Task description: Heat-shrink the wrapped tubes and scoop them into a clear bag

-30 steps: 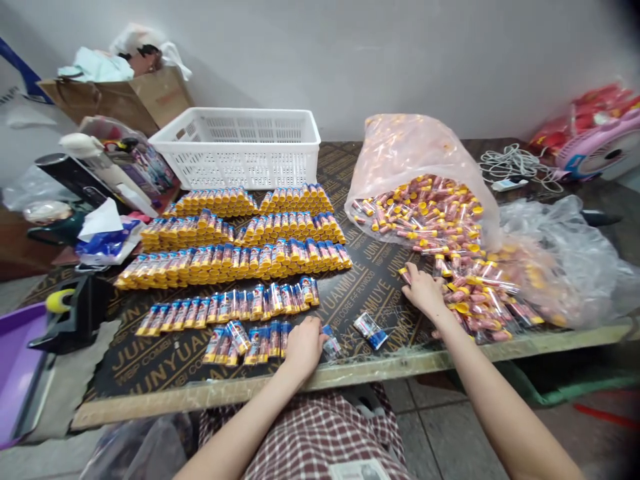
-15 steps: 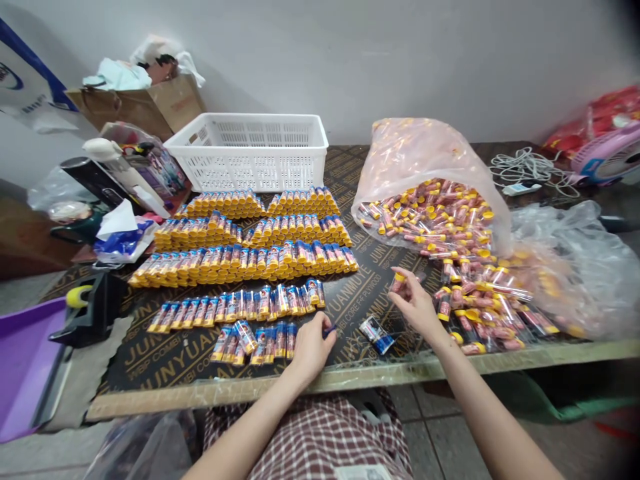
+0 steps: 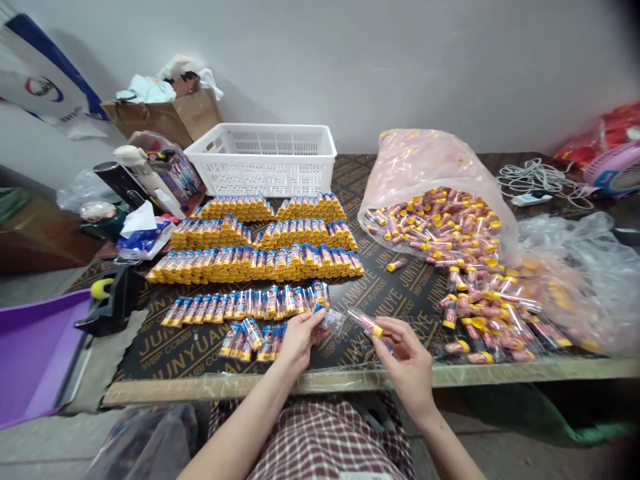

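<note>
My left hand pinches a clear printed plastic sleeve with blue on it. Facing it, my right hand grips a clear tube with a yellow cap and pink-and-white contents. The tube points toward the sleeve, with a small gap between them. Something blue shows under the right fingers; I cannot make out what it is. Short rows of finished-looking tubes with blue tops and yellow ends lie by my left hand. A lone tube lies beyond my right hand.
Stacked tubes fill the left middle, before a white basket. At right, a large plastic bag spills loose tubes. A tape dispenser, purple dustpan, cable and fan stand around the table.
My right hand has come left and nearer with a tube, and my left hand has lifted a sleeve. A lone tube now lies beyond the right hand. The view has shifted slightly.
</note>
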Tool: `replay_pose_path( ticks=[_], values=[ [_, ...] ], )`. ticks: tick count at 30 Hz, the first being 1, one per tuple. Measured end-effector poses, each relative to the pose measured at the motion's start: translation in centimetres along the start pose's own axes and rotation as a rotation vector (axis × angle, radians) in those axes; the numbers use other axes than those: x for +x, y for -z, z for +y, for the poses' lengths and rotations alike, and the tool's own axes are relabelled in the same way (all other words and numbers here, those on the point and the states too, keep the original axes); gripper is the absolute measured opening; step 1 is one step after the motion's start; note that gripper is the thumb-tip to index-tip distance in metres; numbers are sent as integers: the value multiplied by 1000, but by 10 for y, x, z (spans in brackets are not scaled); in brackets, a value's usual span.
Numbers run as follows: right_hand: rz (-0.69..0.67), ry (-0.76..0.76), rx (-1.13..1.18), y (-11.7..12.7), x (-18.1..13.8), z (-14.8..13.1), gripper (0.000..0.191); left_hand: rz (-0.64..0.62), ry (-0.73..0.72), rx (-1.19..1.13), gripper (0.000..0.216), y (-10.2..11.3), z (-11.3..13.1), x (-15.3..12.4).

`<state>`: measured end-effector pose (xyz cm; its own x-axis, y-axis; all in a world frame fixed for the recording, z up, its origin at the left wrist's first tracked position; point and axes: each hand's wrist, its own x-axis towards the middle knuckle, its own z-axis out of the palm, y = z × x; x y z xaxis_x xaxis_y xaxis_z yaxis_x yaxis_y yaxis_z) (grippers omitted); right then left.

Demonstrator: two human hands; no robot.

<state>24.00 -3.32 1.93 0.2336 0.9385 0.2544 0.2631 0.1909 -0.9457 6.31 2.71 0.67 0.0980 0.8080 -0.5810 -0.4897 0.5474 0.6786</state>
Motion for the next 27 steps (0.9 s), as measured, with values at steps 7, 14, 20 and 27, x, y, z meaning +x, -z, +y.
replay_pose_path(
  ticks=[7, 14, 20, 27],
  values=[
    [12, 344, -242, -8, -22, -7, 35, 105, -38, -69, 39, 5, -1, -6],
    [-147, 433, -223, -13, -34, -15, 46, 85, -170, 22, 47, 5, -9, -19],
    [-293, 360, -157, -13, -45, -2, 44, -130, -147, 4, 47, 2, -7, -43],
    [-342, 403, -187, -10, -38, -4, 76, -300, -41, 209, 44, 5, -13, -66]
  ],
)
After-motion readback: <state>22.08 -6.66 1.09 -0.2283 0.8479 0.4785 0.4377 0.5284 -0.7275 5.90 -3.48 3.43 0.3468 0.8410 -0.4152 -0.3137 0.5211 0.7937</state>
